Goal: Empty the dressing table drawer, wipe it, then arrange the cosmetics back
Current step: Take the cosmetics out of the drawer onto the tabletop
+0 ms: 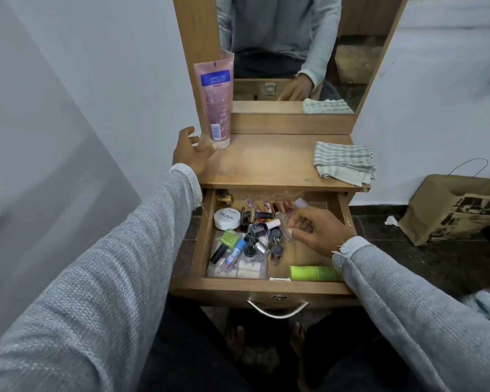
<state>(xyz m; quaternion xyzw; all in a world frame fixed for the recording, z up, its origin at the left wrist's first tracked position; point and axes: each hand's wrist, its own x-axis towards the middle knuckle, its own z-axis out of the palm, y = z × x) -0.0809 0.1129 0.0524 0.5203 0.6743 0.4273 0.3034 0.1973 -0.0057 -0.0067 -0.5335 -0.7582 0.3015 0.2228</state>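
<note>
At the back left corner of the table [266, 162], a pink tube [216, 103] is stood upright on its cap against the mirror frame, and the left hand [191, 149] is held beside its base with fingers spread and relaxed, gripping nothing. A striped cloth [344, 162] is laid folded at the right edge, slightly overhanging the front right corner; the middle of the top is left bare. Below the front edge, the drawer [262, 284] is pulled out. Its left half is crowded with small bottles, a white jar [227, 218] near the back left corner. A green tube [313, 273] is laid along the front wall. A small clear bottle [285, 226] is pinched in the right hand [317, 230] over the drawer's right half.
</note>
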